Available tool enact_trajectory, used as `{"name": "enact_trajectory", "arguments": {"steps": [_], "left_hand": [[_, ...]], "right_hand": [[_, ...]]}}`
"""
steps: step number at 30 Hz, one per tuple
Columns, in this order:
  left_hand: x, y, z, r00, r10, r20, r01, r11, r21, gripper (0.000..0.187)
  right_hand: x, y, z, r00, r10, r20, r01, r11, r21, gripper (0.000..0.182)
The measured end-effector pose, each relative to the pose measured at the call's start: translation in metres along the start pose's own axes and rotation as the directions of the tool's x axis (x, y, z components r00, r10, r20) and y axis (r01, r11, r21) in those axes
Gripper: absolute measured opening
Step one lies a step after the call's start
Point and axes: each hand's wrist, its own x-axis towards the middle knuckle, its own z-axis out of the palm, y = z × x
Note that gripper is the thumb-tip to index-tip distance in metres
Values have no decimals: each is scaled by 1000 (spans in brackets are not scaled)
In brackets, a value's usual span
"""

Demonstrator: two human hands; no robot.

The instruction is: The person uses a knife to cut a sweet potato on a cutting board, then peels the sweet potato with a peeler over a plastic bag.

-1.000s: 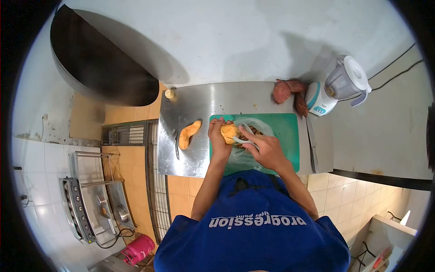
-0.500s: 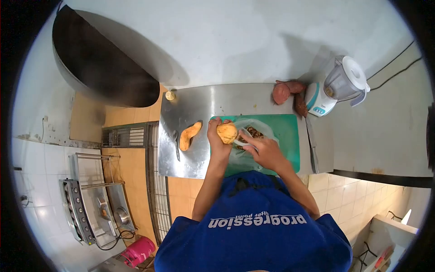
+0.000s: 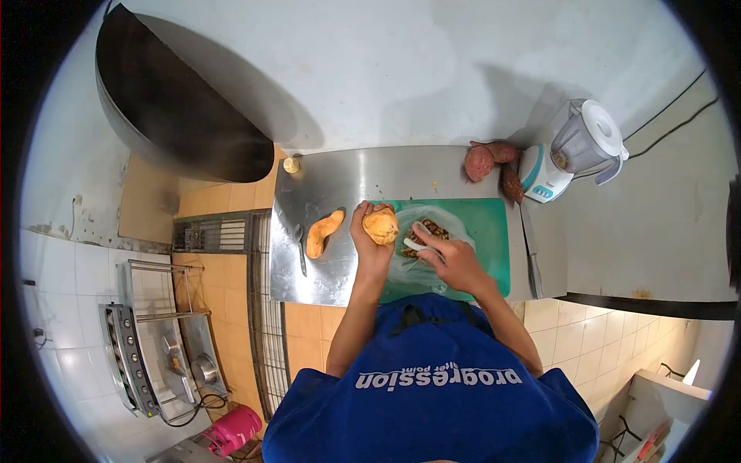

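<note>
Head view: the left hand [image 3: 366, 231] has its fingers wrapped round a peeled, yellow sweet potato [image 3: 380, 227], holding it up over the left edge of the green cutting board [image 3: 490, 231]. Since a second ago this hand has lifted the sweet potato a little up and to the left, away from the peeler. The right hand [image 3: 451, 262] pinches a white peeler [image 3: 421, 241] between thumb and fingers, its head now just right of the sweet potato and apart from it, over a clear plastic bag [image 3: 409, 266] of brown peelings; the stroke looks finished and the piece nearly bare.

On the steel bench [image 3: 347, 181], a peeled piece [image 3: 322, 232] lies left of the board beside a spoon [image 3: 299, 245]. Unpeeled sweet potatoes [image 3: 486, 162] sit at the far right next to a blender [image 3: 575, 150].
</note>
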Motion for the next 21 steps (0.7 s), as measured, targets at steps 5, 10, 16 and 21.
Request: {"name": "enact_trajectory", "arguments": {"steps": [5,10,16,21], "left_hand": [[-4,-8,-1,997,-77,-18,78,994,81,17],[10,1,-4,998,40,56,-38,998,-43,16],[-5,-11,-2,991,-12,-135,47,966,254,14],[18,2,-22,987,56,-149,-37,991,126,15]], "right_hand": [[8,-11,-7,994,84,68,-89,993,76,48],[-7,4,2,990,21,140,-17,999,-30,48],[5,-9,1,998,-52,-32,46,986,-162,50],[-3,9,2,990,-124,-65,95,935,-341,51]]}}
